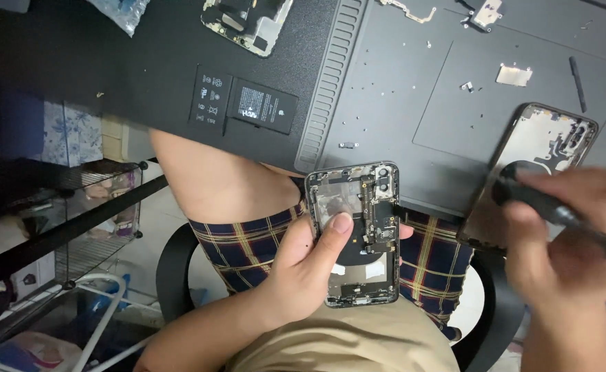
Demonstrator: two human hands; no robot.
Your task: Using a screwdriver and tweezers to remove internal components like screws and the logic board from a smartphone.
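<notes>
Opened phone housing cradled upright in left hand, long axis toward desk mat; right hand, just beside, clenched around dark screwdriver.

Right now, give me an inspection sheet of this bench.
Surface: dark work mat on a black desk.
Job's things: opened phone frame held in left hand, thumb on its inside; dark screwdriver gripped in right hand, blurred.
Clutter: second phone shell at the mat edge; black battery; another opened phone; small metal plate; loose screws.
Fingers: both hands closed on their things.
Cables: nothing seen.
Surroundings: wire shelf at left; chair below.
</notes>
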